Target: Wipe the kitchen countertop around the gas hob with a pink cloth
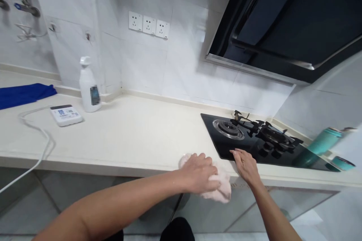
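Observation:
My left hand (198, 175) is closed around a pale pink cloth (222, 188) at the front edge of the cream countertop (147, 131). Part of the cloth bunches out beside the fingers, and some hangs over the edge. My right hand (245, 165) has its fingers laid on the front left corner of the black glass gas cooktop (209, 124), with nothing held in it. Behind that hand are a bare round burner (228, 129) and a black pan support (271, 131).
A white spray bottle (87, 86) stands at the left, near a white box-shaped device (66, 115) with a cable. A blue cloth (25, 95) lies farther left. Beyond the cooktop lean teal rolls (325, 139). The dark range hood (283, 19) juts out above; cabinet doors (203, 211) are below.

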### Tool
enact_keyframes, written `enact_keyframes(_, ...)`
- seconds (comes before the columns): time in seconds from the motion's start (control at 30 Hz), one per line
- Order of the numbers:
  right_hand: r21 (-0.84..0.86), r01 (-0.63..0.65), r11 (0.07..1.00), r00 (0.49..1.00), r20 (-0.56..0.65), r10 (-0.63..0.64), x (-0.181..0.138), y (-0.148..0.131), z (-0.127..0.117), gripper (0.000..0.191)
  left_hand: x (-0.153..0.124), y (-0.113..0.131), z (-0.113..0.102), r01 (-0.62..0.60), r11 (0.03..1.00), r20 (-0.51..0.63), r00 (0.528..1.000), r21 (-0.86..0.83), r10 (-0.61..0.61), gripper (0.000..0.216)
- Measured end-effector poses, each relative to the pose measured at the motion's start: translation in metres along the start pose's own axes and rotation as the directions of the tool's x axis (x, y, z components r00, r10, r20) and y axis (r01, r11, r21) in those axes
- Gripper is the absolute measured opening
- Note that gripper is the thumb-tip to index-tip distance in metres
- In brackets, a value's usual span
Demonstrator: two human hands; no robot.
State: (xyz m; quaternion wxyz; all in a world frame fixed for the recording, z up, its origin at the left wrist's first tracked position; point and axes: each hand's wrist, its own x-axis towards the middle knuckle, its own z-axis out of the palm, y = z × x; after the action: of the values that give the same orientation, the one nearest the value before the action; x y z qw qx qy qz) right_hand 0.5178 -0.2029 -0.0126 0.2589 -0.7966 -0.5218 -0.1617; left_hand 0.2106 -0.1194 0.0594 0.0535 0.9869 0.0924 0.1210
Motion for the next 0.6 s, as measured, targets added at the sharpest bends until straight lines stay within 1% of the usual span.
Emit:
enact_keyframes(0.07, -0.005, -0.009, 1.0, 1.0, 0.002, 0.009, 0.0, 0.001, 0.0, 0.066, -0.022, -0.009, 0.0, -0.071, 0.992, -0.034, 0.997, 0.102, 0.075, 0.032)
enact_keyframes(0.13, -0.013, -0.019, 1.0, 1.0, -0.001, 0.019, -0.001, 0.002, 0.0, 0.064, -0.046, -0.02, -0.003, -0.091, 0.978, -0.078, 0.991, 0.189, 0.108, 0.03)
enact_keyframes(0.17, -0.021, -0.023, 1.0, 1.0, 0.001, 0.023, -0.001, 0.002, 0.0, 0.064, -0.058, -0.025, -0.005, -0.085, 0.972, -0.101, 0.989, 0.218, 0.109, 0.034)
enact_keyframes(0.3, -0.059, -0.048, 0.997, 0.999, 0.015, 0.049, -0.002, 0.004, 0.0, 0.067, -0.1, -0.044, -0.005, -0.021, 0.944, -0.163, 0.984, 0.33, 0.079, 0.064)
enact_keyframes(0.37, -0.07, -0.053, 0.996, 0.998, 0.016, 0.054, -0.003, 0.005, 0.0, 0.067, -0.119, -0.052, -0.001, 0.014, 0.918, -0.178, 0.982, 0.395, 0.061, 0.072)
enact_keyframes(0.47, -0.077, -0.04, 0.996, 0.999, 0.011, 0.041, -0.002, 0.009, 0.0, 0.065, -0.149, -0.068, 0.005, 0.081, 0.899, -0.213, 0.977, 0.43, 0.014, 0.076)
enact_keyframes(0.6, -0.081, -0.005, 0.997, 1.0, 0.014, 0.006, 0.0, 0.023, 0.006, 0.065, -0.197, -0.093, 0.002, 0.205, 0.891, -0.242, 0.964, 0.405, -0.112, 0.068)
